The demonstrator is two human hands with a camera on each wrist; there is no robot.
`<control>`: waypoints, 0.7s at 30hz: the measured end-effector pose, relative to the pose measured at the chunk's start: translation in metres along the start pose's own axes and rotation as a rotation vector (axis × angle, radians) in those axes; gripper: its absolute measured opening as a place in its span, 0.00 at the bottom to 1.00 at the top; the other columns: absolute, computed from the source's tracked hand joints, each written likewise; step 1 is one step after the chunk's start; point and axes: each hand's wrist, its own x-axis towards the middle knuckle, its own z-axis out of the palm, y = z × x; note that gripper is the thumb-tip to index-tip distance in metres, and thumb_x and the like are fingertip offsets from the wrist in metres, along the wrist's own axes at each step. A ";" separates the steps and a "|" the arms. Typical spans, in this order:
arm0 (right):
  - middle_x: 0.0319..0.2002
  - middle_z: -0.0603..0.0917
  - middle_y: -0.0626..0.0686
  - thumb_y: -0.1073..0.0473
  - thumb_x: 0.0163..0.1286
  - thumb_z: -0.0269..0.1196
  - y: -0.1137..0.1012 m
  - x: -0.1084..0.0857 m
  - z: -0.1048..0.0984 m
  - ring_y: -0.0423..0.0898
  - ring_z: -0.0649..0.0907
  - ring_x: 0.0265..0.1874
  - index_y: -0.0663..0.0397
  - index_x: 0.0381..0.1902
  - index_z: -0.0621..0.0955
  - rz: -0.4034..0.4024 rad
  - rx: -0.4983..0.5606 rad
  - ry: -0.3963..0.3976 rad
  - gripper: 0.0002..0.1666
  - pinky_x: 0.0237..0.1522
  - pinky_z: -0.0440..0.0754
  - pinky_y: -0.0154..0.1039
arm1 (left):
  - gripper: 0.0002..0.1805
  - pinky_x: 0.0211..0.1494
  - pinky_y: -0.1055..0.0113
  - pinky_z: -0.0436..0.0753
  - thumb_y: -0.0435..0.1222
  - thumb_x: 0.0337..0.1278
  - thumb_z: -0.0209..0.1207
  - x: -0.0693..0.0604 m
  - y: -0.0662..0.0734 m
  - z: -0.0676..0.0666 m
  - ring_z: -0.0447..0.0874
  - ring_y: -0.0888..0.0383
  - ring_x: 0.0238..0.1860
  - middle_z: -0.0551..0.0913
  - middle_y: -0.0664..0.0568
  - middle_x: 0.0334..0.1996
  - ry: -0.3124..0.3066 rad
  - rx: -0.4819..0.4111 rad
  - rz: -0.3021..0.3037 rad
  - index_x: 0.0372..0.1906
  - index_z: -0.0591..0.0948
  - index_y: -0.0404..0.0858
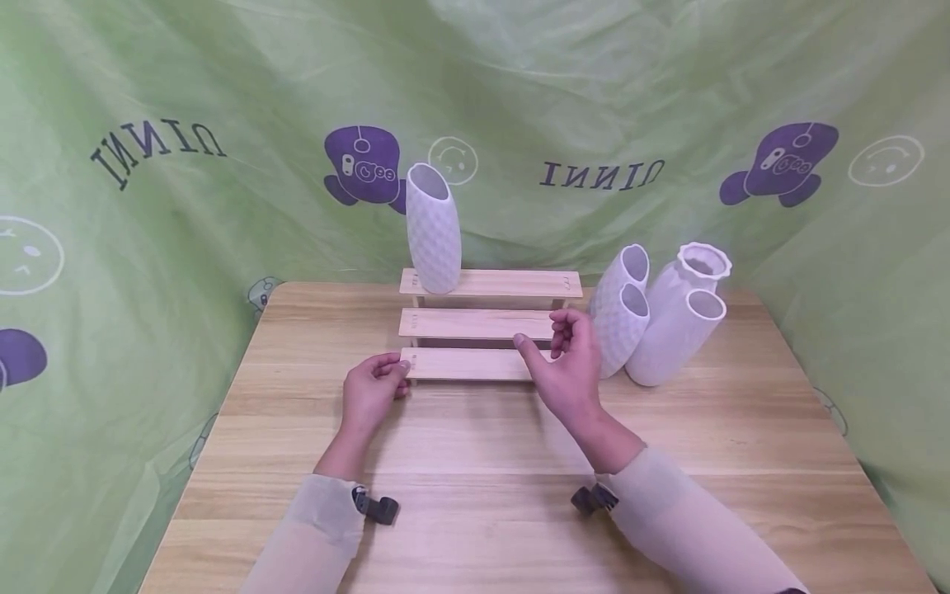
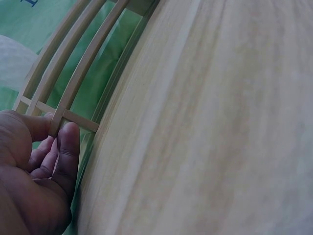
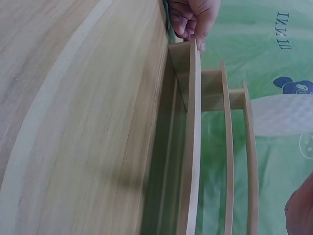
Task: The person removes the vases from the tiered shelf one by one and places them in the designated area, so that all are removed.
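Note:
A three-tier wooden stepped rack (image 1: 467, 364) stands on the table. My left hand (image 1: 371, 392) pinches the left end of its lowest board between thumb and fingers; in the left wrist view the thumb and index finger (image 2: 67, 152) meet at that board's corner. Over the rack's right end is my right hand (image 1: 571, 371), thumb spread away from loosely bent fingers, with nothing seen between them. Only a bit of the right hand (image 3: 301, 210) shows in its own wrist view. A white textured vase (image 1: 434, 235) with a slanted mouth stands on the top board's left end.
Several white vases stand close together right of the rack, among them a dimpled one (image 1: 619, 338), a smooth slant-mouthed one (image 1: 668, 346) and one with a frilled rim (image 1: 705, 260). A green printed cloth (image 1: 505, 99) hangs behind the wooden table (image 1: 460, 495).

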 end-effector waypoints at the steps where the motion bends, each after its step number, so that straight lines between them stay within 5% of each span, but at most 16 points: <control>1: 0.39 0.72 0.68 0.67 0.57 0.79 0.000 0.000 0.002 0.56 0.72 0.32 0.68 0.52 0.73 0.004 -0.002 -0.005 0.31 0.28 0.73 0.38 | 0.15 0.40 0.63 0.94 0.34 0.66 0.69 0.000 0.000 0.000 0.90 0.52 0.34 0.87 0.40 0.42 0.000 0.000 -0.001 0.53 0.84 0.31; 10: 0.39 0.71 0.60 0.67 0.57 0.80 0.003 0.004 0.020 0.64 0.72 0.35 0.70 0.54 0.73 0.086 0.025 -0.035 0.34 0.29 0.74 0.39 | 0.16 0.40 0.63 0.94 0.34 0.66 0.69 0.000 0.001 0.000 0.90 0.51 0.35 0.88 0.40 0.42 -0.001 -0.001 -0.009 0.53 0.84 0.31; 15: 0.39 0.70 0.55 0.64 0.58 0.80 0.004 0.006 0.028 0.58 0.72 0.36 0.68 0.54 0.73 0.089 0.044 -0.047 0.33 0.30 0.73 0.34 | 0.16 0.40 0.63 0.94 0.35 0.65 0.69 0.000 0.002 -0.001 0.90 0.51 0.35 0.88 0.40 0.42 0.002 0.000 -0.005 0.53 0.84 0.32; 21: 0.44 0.71 0.65 0.63 0.58 0.79 0.004 0.011 0.037 0.54 0.71 0.36 0.61 0.53 0.72 0.082 0.037 -0.059 0.32 0.30 0.74 0.31 | 0.16 0.40 0.63 0.94 0.35 0.64 0.70 0.000 0.000 -0.001 0.90 0.51 0.35 0.88 0.40 0.42 -0.001 -0.016 -0.006 0.53 0.84 0.31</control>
